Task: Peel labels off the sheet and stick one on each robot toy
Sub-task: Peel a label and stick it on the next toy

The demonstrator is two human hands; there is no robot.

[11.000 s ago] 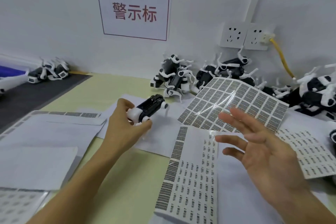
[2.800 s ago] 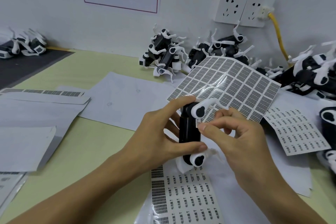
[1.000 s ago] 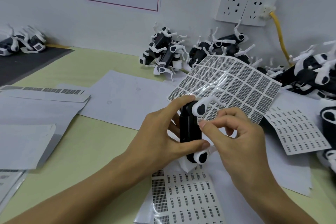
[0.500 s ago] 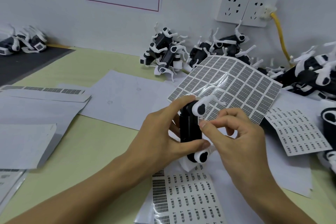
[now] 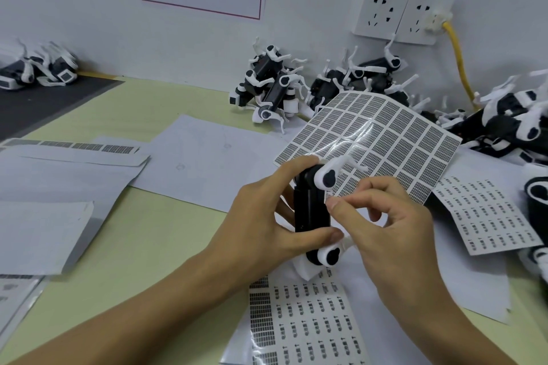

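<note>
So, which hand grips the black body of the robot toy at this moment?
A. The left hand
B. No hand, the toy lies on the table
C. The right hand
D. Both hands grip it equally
A: the left hand wraps thumb and fingers round the black body of the robot toy, while the right hand only pinches at the toy's side with thumb and forefinger.

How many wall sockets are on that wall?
2, side by side at the upper right: the left socket has nothing plugged in, the right socket has a yellow cable plugged in. None seems hidden.
</note>
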